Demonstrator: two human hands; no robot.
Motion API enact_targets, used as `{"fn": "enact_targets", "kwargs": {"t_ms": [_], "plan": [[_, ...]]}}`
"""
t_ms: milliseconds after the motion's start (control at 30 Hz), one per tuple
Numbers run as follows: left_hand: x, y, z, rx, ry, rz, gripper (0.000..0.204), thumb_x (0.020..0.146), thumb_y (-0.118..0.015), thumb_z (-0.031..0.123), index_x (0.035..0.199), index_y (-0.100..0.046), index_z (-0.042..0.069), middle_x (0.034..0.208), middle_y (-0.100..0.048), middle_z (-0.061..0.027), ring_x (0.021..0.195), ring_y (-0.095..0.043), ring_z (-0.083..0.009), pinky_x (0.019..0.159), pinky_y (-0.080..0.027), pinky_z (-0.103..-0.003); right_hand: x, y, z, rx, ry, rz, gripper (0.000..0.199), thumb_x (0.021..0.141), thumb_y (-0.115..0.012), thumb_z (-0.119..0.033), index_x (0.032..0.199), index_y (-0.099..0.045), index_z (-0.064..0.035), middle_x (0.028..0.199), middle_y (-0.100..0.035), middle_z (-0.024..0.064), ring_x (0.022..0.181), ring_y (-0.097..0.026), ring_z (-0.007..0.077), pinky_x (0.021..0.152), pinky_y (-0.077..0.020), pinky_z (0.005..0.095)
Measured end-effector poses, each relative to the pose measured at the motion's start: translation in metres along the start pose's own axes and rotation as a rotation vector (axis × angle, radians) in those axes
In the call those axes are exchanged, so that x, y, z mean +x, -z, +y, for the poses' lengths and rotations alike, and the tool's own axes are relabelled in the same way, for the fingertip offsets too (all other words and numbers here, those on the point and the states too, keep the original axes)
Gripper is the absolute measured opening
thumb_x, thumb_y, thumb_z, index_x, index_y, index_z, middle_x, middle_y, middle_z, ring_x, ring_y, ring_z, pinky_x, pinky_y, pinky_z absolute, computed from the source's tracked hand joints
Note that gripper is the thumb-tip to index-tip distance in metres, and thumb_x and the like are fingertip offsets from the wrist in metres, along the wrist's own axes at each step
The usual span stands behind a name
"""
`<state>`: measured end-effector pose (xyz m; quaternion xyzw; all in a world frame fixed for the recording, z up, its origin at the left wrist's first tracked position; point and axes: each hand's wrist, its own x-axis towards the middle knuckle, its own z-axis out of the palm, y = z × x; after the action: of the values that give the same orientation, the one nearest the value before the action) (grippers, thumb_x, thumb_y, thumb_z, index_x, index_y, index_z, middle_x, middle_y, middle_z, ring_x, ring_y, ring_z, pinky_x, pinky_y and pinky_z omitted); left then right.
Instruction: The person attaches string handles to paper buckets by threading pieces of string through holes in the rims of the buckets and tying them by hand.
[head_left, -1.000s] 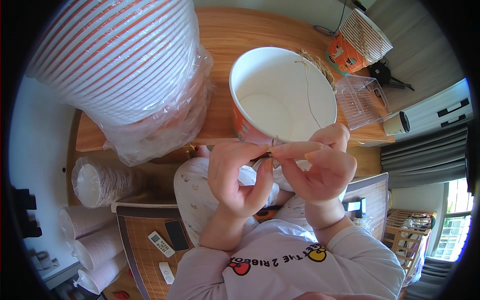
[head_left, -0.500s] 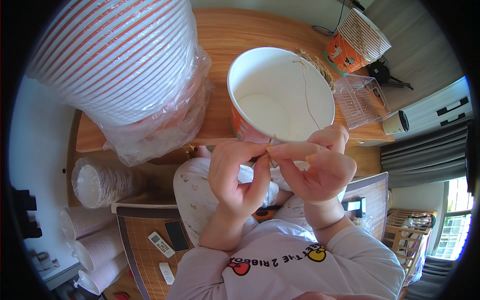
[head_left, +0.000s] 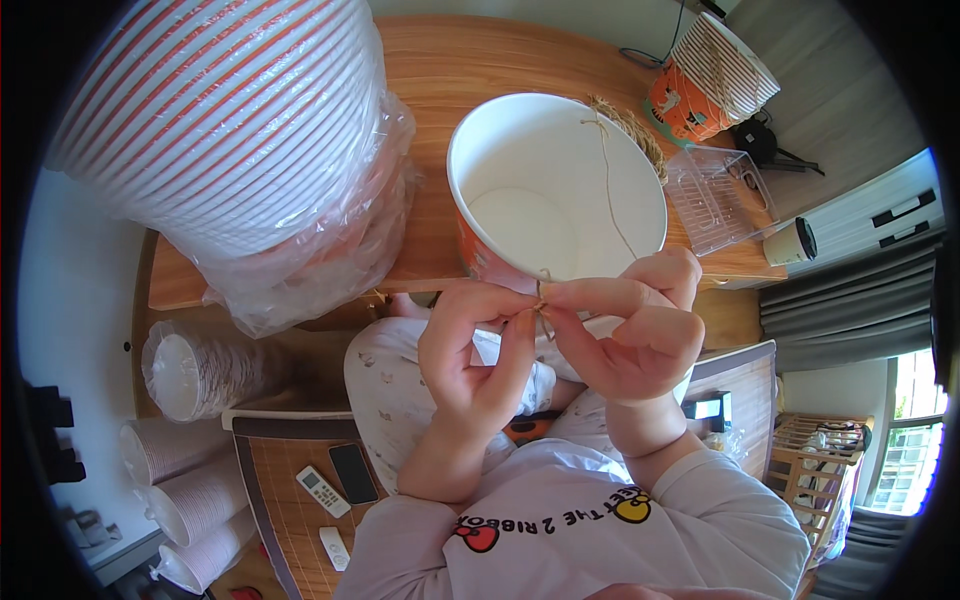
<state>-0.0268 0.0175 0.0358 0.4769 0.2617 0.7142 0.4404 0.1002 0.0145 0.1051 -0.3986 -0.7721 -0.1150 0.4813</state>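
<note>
My left hand (head_left: pixel 466 350) and my right hand (head_left: pixel 638 335) meet just in front of a large white-lined paper bucket (head_left: pixel 500 165). Thumb and forefinger of each pinch a thin piece of brown twine (head_left: pixel 542 280), which looks crossed or knotted between the fingertips. From the bucket's far rim a strand of twine hangs across the opening and runs down behind my right hand. A coil of twine (head_left: pixel 632 130) lies behind the bucket's right side. The bucket stands upright near the table's front edge, its outside orange.
A tall stack of buckets in clear plastic (head_left: pixel 230 130) fills the table's left. At the back right are another stack of orange buckets (head_left: pixel 690 95), a clear plastic rack (head_left: pixel 715 205) and a paper cup (head_left: pixel 790 243). A phone (head_left: pixel 353 473) and remote control (head_left: pixel 323 491) lie at lower left.
My fingertips have shifted slightly, and more of the crossed twine shows between them. The whole view has moved a little; the bucket stays in place.
</note>
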Motion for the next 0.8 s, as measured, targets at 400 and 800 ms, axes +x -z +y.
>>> {"fn": "enact_targets", "kwargs": {"t_ms": [400,800], "plan": [[-0.0003,-0.0013,0.0001,0.047,-0.022,0.021,0.015,0.078,-0.067,-0.009,0.090,-0.064,-0.001,0.082,-0.063,-0.0065,0.072,-0.053,-0.0155,0.063,-0.041,-0.025,-0.0036,0.0060,0.0018,-0.120,0.062,-0.070,0.049,0.062,-0.082,-0.006,0.086,-0.041,-0.0172,0.094,-0.072,-0.0103,0.078,-0.051,0.0109,0.077,-0.0296,0.0296],[0.0058,-0.0023,0.0010,0.388,-0.280,0.017,0.019,0.070,-0.067,-0.008,0.083,-0.063,0.004,0.078,-0.062,-0.0056,0.068,-0.055,-0.0235,0.065,-0.043,-0.034,-0.0045,0.0024,0.0027,-0.099,0.070,-0.022,0.045,0.064,-0.081,-0.008,0.087,-0.043,-0.0174,0.093,-0.072,-0.0102,0.077,-0.051,0.0105,0.077,-0.0300,0.0290]]}}
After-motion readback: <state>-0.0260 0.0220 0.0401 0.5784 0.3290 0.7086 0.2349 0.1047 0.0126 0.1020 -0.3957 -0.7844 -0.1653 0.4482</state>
